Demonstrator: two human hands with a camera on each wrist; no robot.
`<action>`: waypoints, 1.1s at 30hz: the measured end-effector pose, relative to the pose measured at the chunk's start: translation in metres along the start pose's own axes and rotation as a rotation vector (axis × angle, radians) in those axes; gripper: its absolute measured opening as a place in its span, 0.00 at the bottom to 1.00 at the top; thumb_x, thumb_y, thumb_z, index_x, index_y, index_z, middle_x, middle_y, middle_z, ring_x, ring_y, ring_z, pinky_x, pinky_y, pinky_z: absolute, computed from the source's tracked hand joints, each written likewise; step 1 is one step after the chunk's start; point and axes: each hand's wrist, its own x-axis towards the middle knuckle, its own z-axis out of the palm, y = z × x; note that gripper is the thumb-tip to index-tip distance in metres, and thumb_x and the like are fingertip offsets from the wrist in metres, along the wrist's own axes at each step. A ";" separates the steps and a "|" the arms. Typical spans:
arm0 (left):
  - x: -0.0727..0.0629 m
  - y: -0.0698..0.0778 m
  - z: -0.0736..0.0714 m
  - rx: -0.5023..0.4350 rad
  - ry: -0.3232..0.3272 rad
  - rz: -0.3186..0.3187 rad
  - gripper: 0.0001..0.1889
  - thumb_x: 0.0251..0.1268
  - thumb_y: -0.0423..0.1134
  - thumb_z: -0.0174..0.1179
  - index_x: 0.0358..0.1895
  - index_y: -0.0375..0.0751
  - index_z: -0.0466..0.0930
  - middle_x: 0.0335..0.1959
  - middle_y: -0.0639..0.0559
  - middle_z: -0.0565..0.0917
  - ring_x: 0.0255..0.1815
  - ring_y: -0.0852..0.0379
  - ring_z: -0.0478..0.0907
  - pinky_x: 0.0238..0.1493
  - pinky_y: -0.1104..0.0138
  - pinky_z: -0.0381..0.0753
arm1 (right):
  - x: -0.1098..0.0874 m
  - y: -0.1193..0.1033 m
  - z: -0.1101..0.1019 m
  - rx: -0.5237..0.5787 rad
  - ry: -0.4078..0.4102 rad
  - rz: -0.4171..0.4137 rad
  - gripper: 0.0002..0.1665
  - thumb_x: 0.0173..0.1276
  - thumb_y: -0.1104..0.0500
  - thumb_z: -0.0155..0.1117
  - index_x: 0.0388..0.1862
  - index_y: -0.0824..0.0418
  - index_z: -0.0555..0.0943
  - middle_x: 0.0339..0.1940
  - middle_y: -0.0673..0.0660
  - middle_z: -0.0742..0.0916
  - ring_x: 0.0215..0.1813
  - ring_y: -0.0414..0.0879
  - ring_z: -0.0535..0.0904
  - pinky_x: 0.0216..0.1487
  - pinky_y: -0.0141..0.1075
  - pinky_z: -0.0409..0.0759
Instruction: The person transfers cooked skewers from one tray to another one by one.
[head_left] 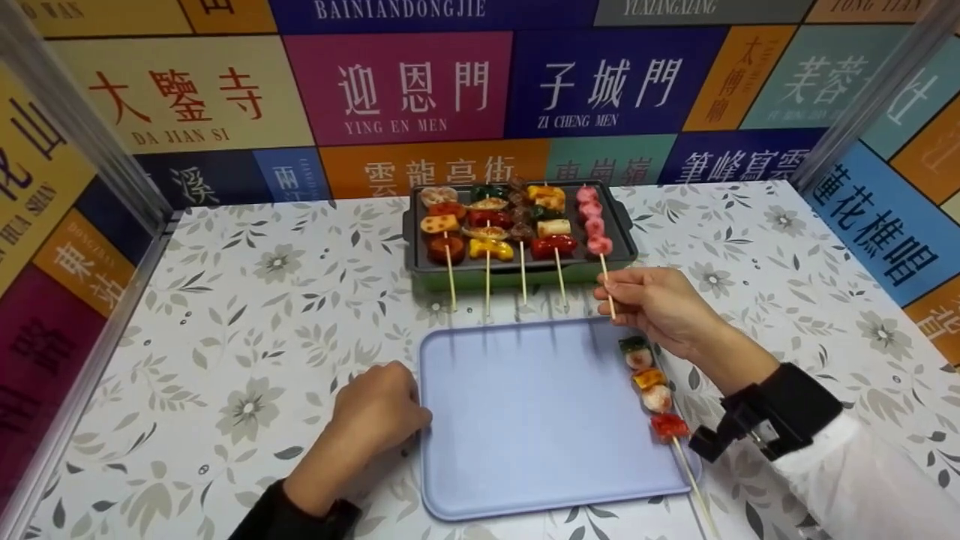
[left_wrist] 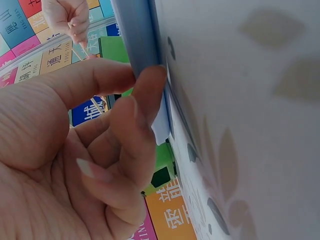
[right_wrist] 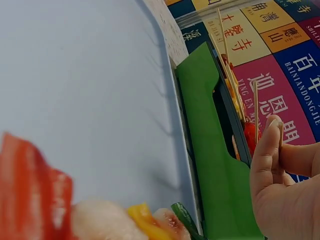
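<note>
My right hand (head_left: 664,304) pinches the wooden stick of a skewer with pink pieces (head_left: 591,217) between thumb and fingers. The pink pieces are at the right end of a dark grill pan with a green base (head_left: 480,280). Below it lies a pale lilac tray (head_left: 525,420), and my left hand (head_left: 375,412) grips its left edge with thumb and index finger; the left wrist view shows these fingertips at the tray's rim (left_wrist: 137,37). Along the tray's right side rests another skewer, with red, white, yellow and green pieces (head_left: 656,397), its stick sticking out over the near edge.
Several more food skewers (head_left: 487,217) lie side by side on the grill pan, sticks pointing towards me. The table (head_left: 247,337) has a floral cover. Printed panels (head_left: 397,86) with large characters stand behind and at both sides, with metal posts at the corners.
</note>
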 end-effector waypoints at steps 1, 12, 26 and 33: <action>0.000 0.000 0.000 0.001 -0.001 -0.001 0.14 0.48 0.34 0.69 0.11 0.46 0.76 0.12 0.54 0.76 0.17 0.52 0.72 0.19 0.62 0.65 | -0.003 0.001 0.000 0.000 -0.002 -0.003 0.18 0.81 0.68 0.55 0.64 0.77 0.71 0.42 0.56 0.88 0.37 0.41 0.87 0.38 0.30 0.85; -0.001 0.001 0.000 0.008 0.002 0.003 0.13 0.46 0.34 0.69 0.12 0.46 0.77 0.13 0.54 0.78 0.18 0.51 0.74 0.21 0.60 0.67 | -0.045 0.018 -0.016 0.020 -0.191 -0.054 0.05 0.79 0.68 0.58 0.49 0.70 0.79 0.40 0.58 0.89 0.37 0.44 0.88 0.38 0.32 0.86; -0.001 0.000 -0.002 0.013 0.011 0.025 0.12 0.49 0.33 0.67 0.13 0.46 0.78 0.15 0.53 0.78 0.19 0.51 0.74 0.21 0.60 0.68 | -0.109 0.054 -0.019 -0.235 -0.292 -0.091 0.08 0.77 0.68 0.60 0.48 0.74 0.79 0.38 0.61 0.91 0.29 0.40 0.85 0.30 0.32 0.85; -0.001 0.000 -0.002 0.008 0.001 0.010 0.12 0.48 0.33 0.67 0.12 0.46 0.77 0.14 0.53 0.78 0.18 0.52 0.73 0.20 0.61 0.66 | -0.135 0.075 -0.018 -0.198 -0.356 0.009 0.08 0.74 0.71 0.62 0.47 0.78 0.78 0.37 0.64 0.91 0.29 0.40 0.86 0.28 0.30 0.84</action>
